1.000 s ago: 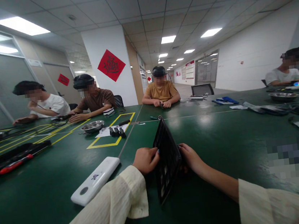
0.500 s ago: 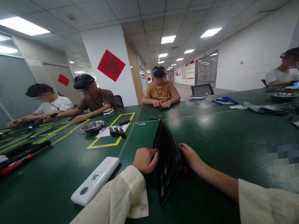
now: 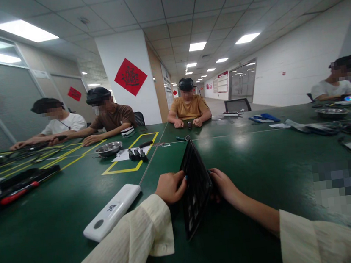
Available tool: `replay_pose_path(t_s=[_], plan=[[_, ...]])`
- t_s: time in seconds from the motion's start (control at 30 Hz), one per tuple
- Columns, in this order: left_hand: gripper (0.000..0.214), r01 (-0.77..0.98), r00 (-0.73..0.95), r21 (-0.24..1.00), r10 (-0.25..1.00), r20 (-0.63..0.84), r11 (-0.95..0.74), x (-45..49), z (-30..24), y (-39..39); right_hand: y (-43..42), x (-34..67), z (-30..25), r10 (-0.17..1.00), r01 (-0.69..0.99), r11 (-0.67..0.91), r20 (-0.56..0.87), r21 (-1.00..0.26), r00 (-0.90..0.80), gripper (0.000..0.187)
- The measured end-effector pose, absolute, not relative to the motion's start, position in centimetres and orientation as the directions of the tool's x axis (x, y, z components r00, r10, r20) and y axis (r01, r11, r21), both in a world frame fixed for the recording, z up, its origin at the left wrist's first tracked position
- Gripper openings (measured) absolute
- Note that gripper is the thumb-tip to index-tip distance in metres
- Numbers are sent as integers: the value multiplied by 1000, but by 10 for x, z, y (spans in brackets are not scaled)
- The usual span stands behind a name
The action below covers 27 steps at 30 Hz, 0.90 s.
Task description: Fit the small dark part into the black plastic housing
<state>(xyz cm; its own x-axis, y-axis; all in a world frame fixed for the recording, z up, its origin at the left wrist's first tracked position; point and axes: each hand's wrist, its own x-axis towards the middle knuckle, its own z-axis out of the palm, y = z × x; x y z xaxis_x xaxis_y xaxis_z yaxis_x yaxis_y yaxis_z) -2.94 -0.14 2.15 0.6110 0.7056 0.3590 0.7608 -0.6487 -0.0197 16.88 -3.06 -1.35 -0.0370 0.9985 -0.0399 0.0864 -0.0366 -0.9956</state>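
Observation:
A thin black rectangular panel (image 3: 196, 193) stands tilted on edge between my hands, seen almost edge-on, with pale patches low on its left face. My left hand (image 3: 170, 187) is closed against that face, its thumb and fingertips pressed to the panel. On the other side, my right hand (image 3: 223, 185) grips the panel's right edge; some of its fingers are hidden behind it. A white oblong device (image 3: 112, 211) with a number on its display lies left of my left forearm.
Small black parts (image 3: 138, 155) and a metal bowl (image 3: 109, 149) lie beyond, near yellow tape. A red-handled tool (image 3: 19, 192) is at left. Grey cloth-like items (image 3: 311, 126) lie at right. Several people sit around the green table (image 3: 249, 156).
My hands and the panel have hardly moved. The person opposite has let go of a small dark object and parted their hands. White material at the far left has shifted.

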Motion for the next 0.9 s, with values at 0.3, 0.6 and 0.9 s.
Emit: replay_pose_path(t_s=[0.3, 0.6, 0.9], plan=[[39, 708, 663, -29, 650, 371, -706, -32, 20, 1, -27, 170, -20, 999, 95, -6, -10, -995, -48, 37], [44, 749, 631, -49, 688, 358, -661, -29, 20, -1, -28, 169, -18, 999, 84, -7, -11, -996, -48, 38], [45, 789, 577, -11, 736, 354, -614, -28, 20, -1, -28, 169, -18, 999, 88, -7, -10, -996, -37, 35]])
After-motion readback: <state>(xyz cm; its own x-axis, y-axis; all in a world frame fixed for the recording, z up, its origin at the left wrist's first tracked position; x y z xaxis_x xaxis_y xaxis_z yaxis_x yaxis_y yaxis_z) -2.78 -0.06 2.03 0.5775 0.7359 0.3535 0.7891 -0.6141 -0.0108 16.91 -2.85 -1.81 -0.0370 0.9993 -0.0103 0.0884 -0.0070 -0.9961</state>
